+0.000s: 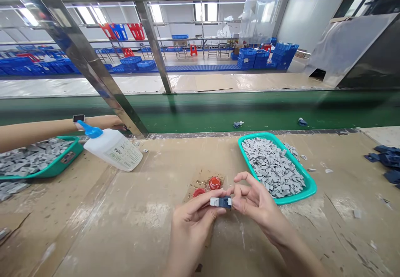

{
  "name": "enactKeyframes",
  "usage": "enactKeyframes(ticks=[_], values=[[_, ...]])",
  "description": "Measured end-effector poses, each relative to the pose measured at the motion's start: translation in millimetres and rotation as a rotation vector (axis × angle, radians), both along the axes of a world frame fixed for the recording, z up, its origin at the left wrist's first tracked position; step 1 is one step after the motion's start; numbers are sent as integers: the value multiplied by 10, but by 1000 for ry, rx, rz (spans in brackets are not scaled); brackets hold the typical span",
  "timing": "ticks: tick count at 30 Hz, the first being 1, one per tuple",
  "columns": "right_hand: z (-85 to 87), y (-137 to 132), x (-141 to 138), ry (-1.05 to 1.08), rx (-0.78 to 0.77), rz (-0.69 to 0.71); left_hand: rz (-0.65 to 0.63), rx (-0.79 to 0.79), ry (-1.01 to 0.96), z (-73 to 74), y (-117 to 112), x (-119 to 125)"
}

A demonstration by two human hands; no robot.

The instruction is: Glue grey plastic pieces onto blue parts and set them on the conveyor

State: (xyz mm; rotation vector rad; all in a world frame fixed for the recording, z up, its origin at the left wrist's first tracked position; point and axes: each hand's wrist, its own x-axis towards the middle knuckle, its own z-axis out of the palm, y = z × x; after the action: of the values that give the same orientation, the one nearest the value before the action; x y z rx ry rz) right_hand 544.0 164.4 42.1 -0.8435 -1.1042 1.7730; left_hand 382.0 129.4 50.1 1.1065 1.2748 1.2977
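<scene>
Between the fingers of my left hand [195,222] is a small dark blue plastic part [224,202] with a light grey end piece on its left. My right hand [256,202] pinches a small light grey piece [230,202] against the part's right end; whether it is seated there I cannot tell. Just beyond my fingers stand two red caps [215,182], with brownish residue around them. To the right of my right hand is a green basket [308,191] heaped with small grey plastic pieces [275,166].
A white bottle with a blue nozzle [114,148] leans at the left, near another green basket [67,162] of grey pieces. A co-worker's arm [46,131] reaches in there. Two blue parts [302,122] lie on the green conveyor belt [200,110]. Dark blue parts [387,158] are piled far right.
</scene>
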Motion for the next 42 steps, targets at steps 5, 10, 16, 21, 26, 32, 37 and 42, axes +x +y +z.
enactKeyframes(ticks=[5,10,16,21,26,32,37,42], values=[[-31,-2,31,-74,-41,130,-103,121,163,-69,-1,-55],[-45,-62,-31,-116,12,119,-133,140,122,-93,5,-60],[40,-12,3,-284,64,60,-52,-30,-12,-115,45,-78],[-66,231,520,-964,450,-550,201,-57,-130,-89,233,-392],[-369,394,816,-1272,626,-590,247,-20,-105,-27,581,-790],[-461,383,646,-1317,677,-590,104,98,227,-174,1280,-878],[-419,376,589,-1262,631,-646,-3,233,799,-472,2116,-914],[-265,329,512,-992,527,-604,69,216,1068,-590,2800,-907]])
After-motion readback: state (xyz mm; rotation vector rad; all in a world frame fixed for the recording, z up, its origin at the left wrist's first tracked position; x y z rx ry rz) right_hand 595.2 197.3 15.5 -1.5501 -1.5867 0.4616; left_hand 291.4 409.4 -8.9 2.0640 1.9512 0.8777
